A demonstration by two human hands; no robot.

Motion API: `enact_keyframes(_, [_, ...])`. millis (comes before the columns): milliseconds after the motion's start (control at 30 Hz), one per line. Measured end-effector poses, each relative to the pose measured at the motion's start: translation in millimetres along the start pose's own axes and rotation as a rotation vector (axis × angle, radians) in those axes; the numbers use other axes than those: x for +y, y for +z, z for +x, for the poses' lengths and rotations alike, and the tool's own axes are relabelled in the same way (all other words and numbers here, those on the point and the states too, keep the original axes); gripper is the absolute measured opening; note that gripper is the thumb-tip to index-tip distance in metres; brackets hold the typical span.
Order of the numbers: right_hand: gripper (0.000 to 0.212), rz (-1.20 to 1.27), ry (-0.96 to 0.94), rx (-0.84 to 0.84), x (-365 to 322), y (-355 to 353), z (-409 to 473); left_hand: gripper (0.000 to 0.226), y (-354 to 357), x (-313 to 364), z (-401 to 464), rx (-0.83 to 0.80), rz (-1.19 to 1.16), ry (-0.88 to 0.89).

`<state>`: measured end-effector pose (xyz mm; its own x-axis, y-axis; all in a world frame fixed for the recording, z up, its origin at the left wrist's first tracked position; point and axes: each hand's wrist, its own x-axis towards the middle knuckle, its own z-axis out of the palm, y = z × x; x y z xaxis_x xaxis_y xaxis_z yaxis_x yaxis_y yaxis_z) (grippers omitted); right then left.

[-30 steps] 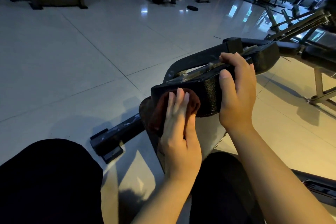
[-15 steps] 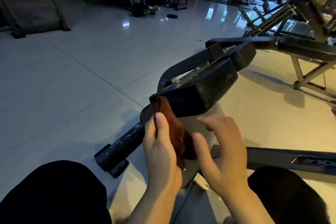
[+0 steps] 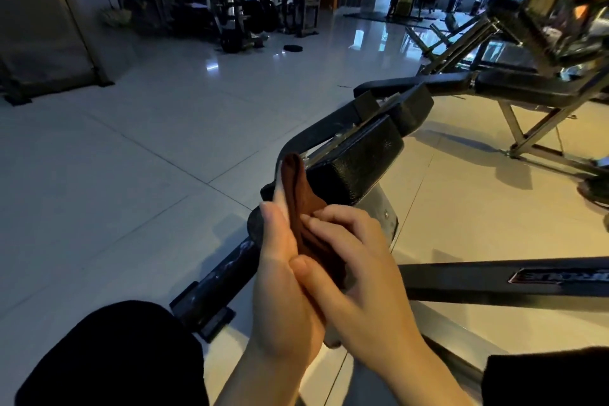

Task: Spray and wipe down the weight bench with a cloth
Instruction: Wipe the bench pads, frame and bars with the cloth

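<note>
The left hand [image 3: 283, 277] sits just below the centre of the view, at about six o'clock, fingers straight and thumb pressed in, holding a brown cloth [image 3: 301, 204] that runs up along its palm. The right hand [image 3: 359, 277] meets it from four o'clock, fingers curled and pinching the lower part of the same cloth, as if folding or regripping it. The cloth's upper end stands just beside the near end of the bench pad [image 3: 356, 161], a black textured cushion angling away toward one o'clock; whether cloth and pad touch is unclear.

No spray bottle is in view, and no wet sheen shows on the pad, so whether spraying is done cannot be told. Judging by the hands, wiping is paused for a cloth adjustment. The black bench frame [image 3: 230, 267] stretching toward eight o'clock, and the far pad [image 3: 412, 109] beyond, probably remain to be wiped.
</note>
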<state>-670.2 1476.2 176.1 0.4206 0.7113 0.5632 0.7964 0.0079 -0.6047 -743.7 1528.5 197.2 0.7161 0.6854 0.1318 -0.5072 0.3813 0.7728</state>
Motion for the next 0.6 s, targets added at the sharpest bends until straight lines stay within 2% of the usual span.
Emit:
enact_keyframes(67, [0.033,-0.044,-0.035,0.118,6.2,-5.1,-3.0,0.083,1.6,0.0,0.4,-0.110,0.031,-0.042])
enact_keyframes(133, [0.022,-0.057,0.025,0.216,21.1,-2.4,-6.1,0.077,8.5,0.7,2.2,-0.243,0.169,-0.094])
enact_keyframes(200, [0.024,0.155,0.314,0.360,28.4,-8.7,-4.5,0.069,16.5,1.2,8.3,-0.323,0.355,-0.120])
enact_keyframes(267, [0.020,0.450,0.583,0.554,32.4,-37.6,4.5,0.055,18.4,3.8,21.2,-0.226,0.500,-0.002])
enact_keyframes(333, [0.022,0.653,0.725,0.712,30.6,-69.4,15.7,0.046,15.9,10.3,34.2,-0.055,0.611,0.183])
enact_keyframes(400, [0.018,0.697,0.675,0.788,30.9,-77.9,29.7,0.030,9.1,13.3,43.0,0.049,0.699,0.262])
enact_keyframes(433, [0.015,0.636,0.594,0.776,25.7,-75.6,37.6,0.024,4.7,12.6,46.5,0.073,0.762,0.266])
enact_keyframes(500, [0.011,0.512,0.426,0.654,17.8,-47.3,46.2,0.025,-5.6,6.2,53.7,0.095,0.899,0.272])
enact_keyframes(600, [0.006,0.346,0.208,0.383,16.0,-0.3,48.7,0.024,-15.5,-3.0,60.5,0.085,1.026,0.268])
